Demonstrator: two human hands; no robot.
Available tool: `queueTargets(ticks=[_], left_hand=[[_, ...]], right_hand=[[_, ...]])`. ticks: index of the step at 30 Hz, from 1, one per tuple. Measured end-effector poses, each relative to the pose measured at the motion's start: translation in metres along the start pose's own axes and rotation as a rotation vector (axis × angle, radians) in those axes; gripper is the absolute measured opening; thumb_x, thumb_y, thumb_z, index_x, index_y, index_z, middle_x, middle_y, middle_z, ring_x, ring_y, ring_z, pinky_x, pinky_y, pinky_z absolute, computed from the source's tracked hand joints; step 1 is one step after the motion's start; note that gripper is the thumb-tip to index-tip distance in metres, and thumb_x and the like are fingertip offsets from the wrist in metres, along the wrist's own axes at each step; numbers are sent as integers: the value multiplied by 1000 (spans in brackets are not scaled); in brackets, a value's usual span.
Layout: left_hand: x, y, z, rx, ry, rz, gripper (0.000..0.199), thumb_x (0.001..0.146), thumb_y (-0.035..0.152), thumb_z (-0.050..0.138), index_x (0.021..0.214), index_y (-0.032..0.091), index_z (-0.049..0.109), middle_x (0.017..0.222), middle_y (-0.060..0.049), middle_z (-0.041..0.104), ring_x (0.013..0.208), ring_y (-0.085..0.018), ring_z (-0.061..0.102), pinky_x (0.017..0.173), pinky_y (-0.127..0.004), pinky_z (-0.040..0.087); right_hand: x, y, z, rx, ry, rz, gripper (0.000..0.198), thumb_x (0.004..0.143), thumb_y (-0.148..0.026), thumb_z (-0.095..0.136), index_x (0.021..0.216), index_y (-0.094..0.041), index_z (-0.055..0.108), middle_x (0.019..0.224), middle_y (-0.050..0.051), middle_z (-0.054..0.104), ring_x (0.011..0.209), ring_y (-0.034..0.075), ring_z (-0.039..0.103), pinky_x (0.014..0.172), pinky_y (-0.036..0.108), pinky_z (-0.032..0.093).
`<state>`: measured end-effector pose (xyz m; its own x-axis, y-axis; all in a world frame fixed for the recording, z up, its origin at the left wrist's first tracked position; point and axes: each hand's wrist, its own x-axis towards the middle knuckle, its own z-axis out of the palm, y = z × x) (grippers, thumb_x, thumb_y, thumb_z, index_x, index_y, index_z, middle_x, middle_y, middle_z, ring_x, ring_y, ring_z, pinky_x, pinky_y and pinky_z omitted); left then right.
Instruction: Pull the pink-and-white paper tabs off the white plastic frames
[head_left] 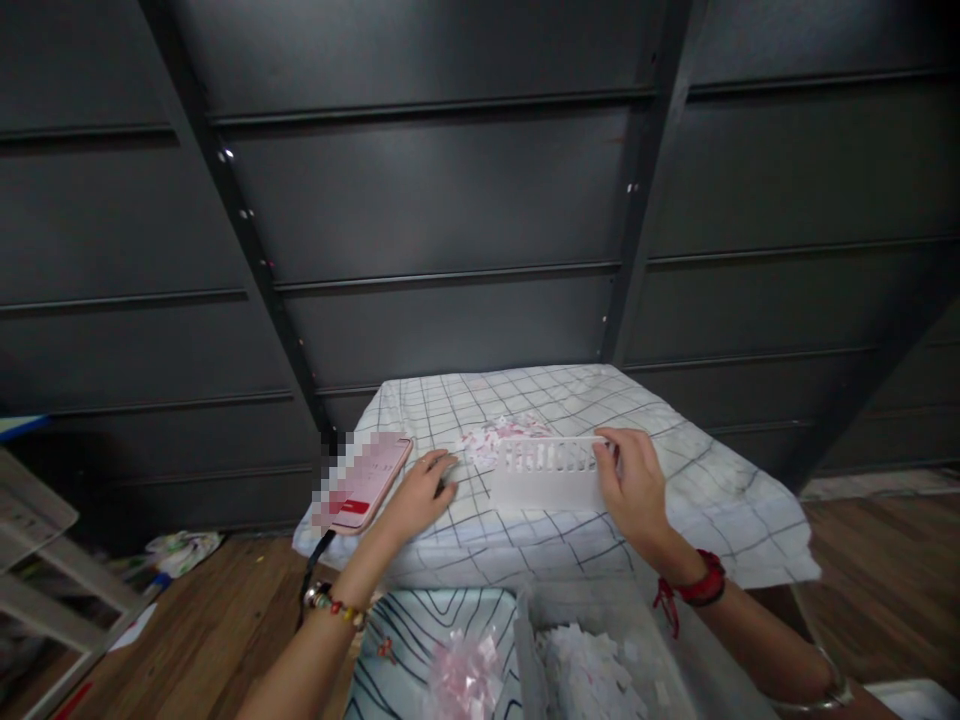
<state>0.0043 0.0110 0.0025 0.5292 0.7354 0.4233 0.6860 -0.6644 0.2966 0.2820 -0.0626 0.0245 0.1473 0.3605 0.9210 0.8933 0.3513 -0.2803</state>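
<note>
My right hand [634, 483] grips the right end of a white plastic basket [551, 490] with a row of slots along its upper side. It stands on a white cloth with a dark grid [697, 450]. My left hand [421, 495] is over the cloth to the basket's left, fingers apart, with a dark patch between thumb and fingers that I cannot make out. Behind the basket lies a heap of small pink and white pieces [517, 428], partly hidden by it. Left of my left hand lies a pink-edged phone [367, 490] with a lit screen.
Nearest me, a tray with wavy dark lines [397, 625] carries a clear, pinkish plastic bundle [465, 675]. Beside it stands a translucent bin [529, 650] holding many white paper pieces [589, 670]. A dark panelled wall [450, 200] rises behind the table. A white frame [60, 590] stands left.
</note>
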Motion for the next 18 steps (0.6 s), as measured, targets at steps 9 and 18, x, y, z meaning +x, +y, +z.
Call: queueTargets(ticks=[9, 18], left_hand=[[-2, -1, 1, 37, 4, -31, 35, 81, 24, 47, 114, 13, 54, 120, -13, 50, 112, -22, 48, 100, -37, 37], [-2, 2, -1, 30, 8, -45, 33, 80, 23, 47, 111, 14, 55, 120, -12, 50, 111, -22, 49, 99, -37, 37]], right_hand=[[5, 16, -6, -64, 12, 15, 19, 86, -27, 39, 93, -17, 54, 83, 6, 52, 79, 18, 50, 71, 33, 43], [-4, -14, -6, 0, -25, 6, 16, 86, -25, 40, 93, -18, 53, 83, 6, 52, 78, 16, 51, 70, 31, 44]])
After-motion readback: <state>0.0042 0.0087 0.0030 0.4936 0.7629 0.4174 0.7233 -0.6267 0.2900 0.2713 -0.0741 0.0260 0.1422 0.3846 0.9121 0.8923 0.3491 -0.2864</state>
